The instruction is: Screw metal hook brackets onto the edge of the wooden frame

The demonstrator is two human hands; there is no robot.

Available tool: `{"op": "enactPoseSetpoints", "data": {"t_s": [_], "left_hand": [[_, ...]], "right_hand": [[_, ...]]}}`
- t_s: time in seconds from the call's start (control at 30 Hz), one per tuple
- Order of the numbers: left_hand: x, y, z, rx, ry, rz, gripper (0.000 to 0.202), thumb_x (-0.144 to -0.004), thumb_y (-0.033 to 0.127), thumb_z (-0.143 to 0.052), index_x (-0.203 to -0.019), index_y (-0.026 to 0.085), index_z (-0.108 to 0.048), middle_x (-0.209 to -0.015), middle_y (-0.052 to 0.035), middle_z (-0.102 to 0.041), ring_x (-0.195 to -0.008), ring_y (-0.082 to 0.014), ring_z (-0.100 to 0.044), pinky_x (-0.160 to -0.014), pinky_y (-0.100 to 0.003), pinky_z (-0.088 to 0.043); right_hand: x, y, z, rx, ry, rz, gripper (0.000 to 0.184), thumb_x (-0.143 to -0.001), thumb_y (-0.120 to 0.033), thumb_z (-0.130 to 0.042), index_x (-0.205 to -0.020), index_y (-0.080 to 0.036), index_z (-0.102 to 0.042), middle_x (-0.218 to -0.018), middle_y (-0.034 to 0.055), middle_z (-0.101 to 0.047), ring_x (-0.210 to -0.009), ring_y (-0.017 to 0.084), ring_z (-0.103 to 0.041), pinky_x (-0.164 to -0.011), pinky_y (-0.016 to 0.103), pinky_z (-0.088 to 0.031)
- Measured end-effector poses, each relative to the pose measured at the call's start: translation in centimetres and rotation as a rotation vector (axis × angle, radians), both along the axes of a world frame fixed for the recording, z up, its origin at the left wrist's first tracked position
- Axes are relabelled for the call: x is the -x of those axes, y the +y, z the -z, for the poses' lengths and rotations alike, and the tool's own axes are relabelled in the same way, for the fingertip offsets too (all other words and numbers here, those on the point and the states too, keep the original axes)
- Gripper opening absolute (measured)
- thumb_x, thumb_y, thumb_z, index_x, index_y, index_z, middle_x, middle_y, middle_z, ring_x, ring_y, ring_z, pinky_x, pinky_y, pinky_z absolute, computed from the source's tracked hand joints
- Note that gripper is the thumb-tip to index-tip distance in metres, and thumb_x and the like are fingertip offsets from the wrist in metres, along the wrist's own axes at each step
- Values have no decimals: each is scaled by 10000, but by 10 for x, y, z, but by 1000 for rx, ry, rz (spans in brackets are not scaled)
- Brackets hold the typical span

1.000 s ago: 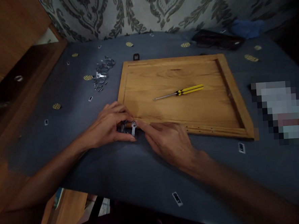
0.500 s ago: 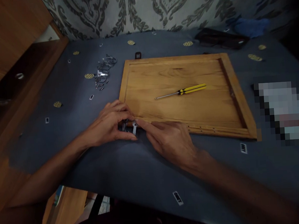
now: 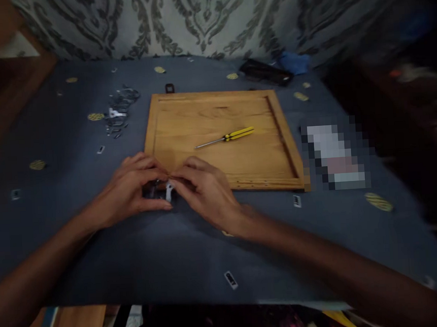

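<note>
A metal cabinet hinge (image 3: 169,191) sits at the near left edge of a framed wooden cabinet door (image 3: 255,156). My left hand (image 3: 126,189) grips around that hinge, its fingers over the door's edge and its thumb below. From the right, my right hand (image 3: 211,196) meets it with thumb and forefinger pinched at the hinge. Whatever is between those fingertips is too small and hidden to make out. On the door's inner panel lies a yellow and black screwdriver (image 3: 239,132), its shaft pointing left.
Loose metal hinges and small screws (image 3: 121,108) lie left of the door on the blue-grey tablecloth (image 3: 135,257). Behind the door, toward the right, are a dark case (image 3: 265,73) and a blue cloth (image 3: 294,62). A pixelated object (image 3: 332,151) is at right.
The view has swung right, so everything appears further left. My right hand's fingers have gone from a pointing forefinger at the hinge to a pinch there. My left hand keeps its hold.
</note>
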State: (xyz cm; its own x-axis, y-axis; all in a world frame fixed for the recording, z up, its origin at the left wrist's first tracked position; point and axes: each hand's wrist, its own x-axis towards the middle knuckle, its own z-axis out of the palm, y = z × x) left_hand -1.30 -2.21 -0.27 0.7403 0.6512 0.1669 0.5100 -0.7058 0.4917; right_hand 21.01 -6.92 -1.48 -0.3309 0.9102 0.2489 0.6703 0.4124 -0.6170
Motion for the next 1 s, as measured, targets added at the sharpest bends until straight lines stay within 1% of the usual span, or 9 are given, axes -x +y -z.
{"op": "enactPoseSetpoints", "data": {"t_s": [0.1,0.13,0.23,0.43,0.53,0.6,0.67,0.87,1.0], "left_hand": [[4,3,8,-41,1,12,519,-919,767,-674,-1115,298,-777,-1101,-43,-745,-1027,-272,-633,-884,-398,-446],[5,4,11,-58,-17,25,518,-912,775,-675,-1118,310,-774,-1082,-35,-746,-1010,-270,-631,-876,-396,-447],[8,6,17,-84,-42,37,497,-912,780,-669,-1142,349,-761,-1099,-13,-744,-1016,-271,-625,-878,-395,-450],[9,10,22,-70,-95,40,434,-888,732,-733,-1125,371,-757,-1086,21,-741,-1004,-279,-615,-860,-394,-424],[9,12,23,-86,-116,93,435,-879,709,-756,-1167,383,-743,-1080,22,-734,-970,-278,-608,-842,-407,-421],[9,13,23,-90,-123,107,435,-864,695,-781,-1174,391,-740,-1062,26,-733,-947,-274,-601,-826,-402,-416],[7,11,20,-71,-112,63,430,-878,711,-764,-1154,381,-752,-1054,19,-735,-952,-268,-600,-833,-393,-409],[-1,4,6,3,-45,6,540,-899,779,-690,-1045,269,-787,-1003,-27,-734,-949,-240,-601,-853,-367,-404],[-3,3,0,39,19,12,489,-855,656,-831,-1076,223,-782,-1029,-32,-726,-1009,-240,-604,-875,-354,-398]], "right_hand": [[3,3,-4,58,-49,5,185,-1056,-300,-663,-1078,-187,-809,-952,37,-704,-870,163,-667,-756,267,-477],[4,4,-4,72,-59,11,181,-1050,-307,-677,-1085,-188,-809,-945,31,-698,-863,161,-662,-743,267,-466],[6,4,-4,100,-61,21,165,-1048,-284,-680,-1099,-195,-810,-944,22,-689,-868,154,-653,-736,262,-446],[5,3,1,113,2,-1,155,-1041,-225,-680,-1110,-174,-809,-936,16,-678,-866,137,-651,-741,244,-448],[4,4,4,103,28,-3,151,-1035,-225,-688,-1106,-181,-814,-939,13,-687,-870,136,-661,-755,239,-455],[4,4,7,90,43,-2,153,-1037,-227,-684,-1107,-191,-815,-948,12,-696,-883,135,-670,-771,238,-462],[3,4,10,72,63,-4,153,-1034,-230,-688,-1104,-195,-819,-952,14,-701,-884,134,-674,-775,237,-467],[-1,4,19,-3,193,-30,126,-1000,-169,-710,-1051,-186,-824,-920,26,-719,-865,154,-694,-785,258,-509],[-5,6,24,-55,306,-48,141,-932,-118,-750,-1047,-184,-800,-901,21,-720,-781,161,-684,-708,268,-537]]}}
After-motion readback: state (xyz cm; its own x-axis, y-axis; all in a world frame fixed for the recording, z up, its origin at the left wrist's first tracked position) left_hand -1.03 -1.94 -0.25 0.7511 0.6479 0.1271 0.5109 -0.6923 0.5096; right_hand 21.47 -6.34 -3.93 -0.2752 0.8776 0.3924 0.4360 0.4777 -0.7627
